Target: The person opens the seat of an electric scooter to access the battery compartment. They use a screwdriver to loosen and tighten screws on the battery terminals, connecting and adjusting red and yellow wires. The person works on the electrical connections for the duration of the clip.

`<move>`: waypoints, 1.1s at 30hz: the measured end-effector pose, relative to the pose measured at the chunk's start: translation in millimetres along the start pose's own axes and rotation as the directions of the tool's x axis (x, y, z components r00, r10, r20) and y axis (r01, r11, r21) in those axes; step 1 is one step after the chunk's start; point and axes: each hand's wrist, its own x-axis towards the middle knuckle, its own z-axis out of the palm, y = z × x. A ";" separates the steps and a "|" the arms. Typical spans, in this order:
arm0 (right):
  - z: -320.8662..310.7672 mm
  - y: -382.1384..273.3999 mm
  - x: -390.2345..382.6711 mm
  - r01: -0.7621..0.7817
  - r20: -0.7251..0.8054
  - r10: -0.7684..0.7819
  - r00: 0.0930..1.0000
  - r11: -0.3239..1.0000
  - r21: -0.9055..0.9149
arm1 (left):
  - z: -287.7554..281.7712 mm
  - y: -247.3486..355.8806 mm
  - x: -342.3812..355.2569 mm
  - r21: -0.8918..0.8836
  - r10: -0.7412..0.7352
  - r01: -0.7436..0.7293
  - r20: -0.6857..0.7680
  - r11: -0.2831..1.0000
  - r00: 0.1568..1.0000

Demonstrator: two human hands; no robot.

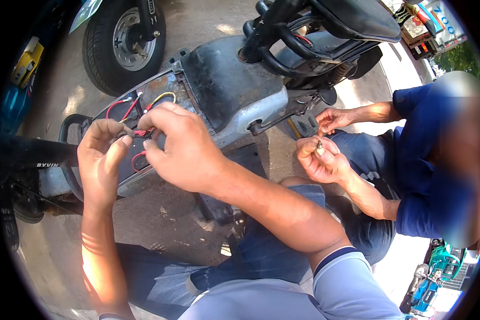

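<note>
Over the open battery bay [168, 85] of an electric scooter, my two hands meet at a red and black wire [140, 133]. My left hand [104, 146] pinches its dark end between thumb and fingertips. From the other side, my right hand [184, 146] has thumb and forefinger closed around the red part. The exact joint between them is too small to make out. More red wires [124, 106] and a yellow wire [162, 96] run over the dark batteries beneath, and a red loop [138, 161] lies below my fingers.
The scooter's grey-black body [224, 80] and seat [357, 18] extend to the right. A person in dark blue [410, 160] crouches there, holding a small metal piece [319, 145] near the pedal [305, 126]. Another vehicle's wheel [125, 45] stands beyond the bay.
</note>
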 end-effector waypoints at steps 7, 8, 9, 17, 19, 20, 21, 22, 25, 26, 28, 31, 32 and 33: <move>-36.5 -12.7 19.7 -0.145 -0.141 0.179 0.974 0.964 0.224 | -16.4 -24.9 18.8 -0.028 -0.126 0.124 -0.113 0.992 0.986; -41.4 -11.8 22.6 -0.154 -0.187 0.212 0.959 0.947 0.282 | -17.9 -26.4 19.3 -0.015 -0.135 0.134 -0.125 0.991 0.983; -50.8 -12.0 23.4 -0.186 -0.174 0.252 0.952 0.927 0.325 | -17.7 -28.5 20.9 0.002 -0.138 0.139 -0.121 0.990 0.983; -44.8 -25.6 17.5 -0.299 0.003 0.322 0.947 0.874 0.384 | -30.0 -56.1 24.6 0.199 0.022 -0.005 -0.083 0.980 0.996; -41.3 -26.5 13.7 -0.288 0.025 0.292 0.956 0.922 0.257 | -25.5 -47.6 21.7 0.520 0.146 -0.076 -0.096 0.851 0.985; -38.9 -24.4 12.0 -0.241 0.012 0.243 0.970 0.954 0.180 | -24.2 -41.8 18.2 0.660 0.209 -0.103 -0.084 0.744 0.974; -37.4 -26.0 10.8 -0.275 0.028 0.276 0.961 0.934 0.227 | -21.4 -33.0 15.2 0.753 0.316 -0.188 -0.027 0.630 0.948; -35.3 -27.8 10.0 -0.309 0.041 0.309 0.950 0.914 0.264 | -18.1 -21.7 11.1 0.821 0.415 -0.268 0.042 0.504 0.909; -22.6 -21.1 5.1 -0.237 0.103 0.222 0.970 0.958 0.163 | 1.7 3.4 -5.0 0.700 0.323 -0.363 0.196 0.615 0.926; -15.3 -16.0 3.9 -0.217 0.158 0.192 0.969 0.962 0.166 | 7.2 -2.4 -8.1 0.669 0.325 -0.405 0.250 0.624 0.912; -3.2 -20.4 -1.0 -0.108 0.137 0.092 0.986 0.988 0.112 | 16.2 -13.8 -12.4 0.792 0.295 -0.411 0.303 0.451 0.906; -3.5 -24.1 -9.8 -0.075 0.167 0.059 0.984 0.993 0.091 | 23.9 -30.7 -7.7 0.724 0.117 -0.286 0.275 0.628 0.954; -2.4 -19.8 -12.0 -0.047 0.156 0.033 0.987 0.995 0.092 | 26.8 -32.7 -5.0 0.716 0.140 -0.299 0.273 0.632 0.952; -2.2 -18.7 -13.6 -0.023 0.148 0.009 0.989 0.995 0.095 | 28.1 -35.2 -3.7 0.708 0.158 -0.308 0.270 0.636 0.950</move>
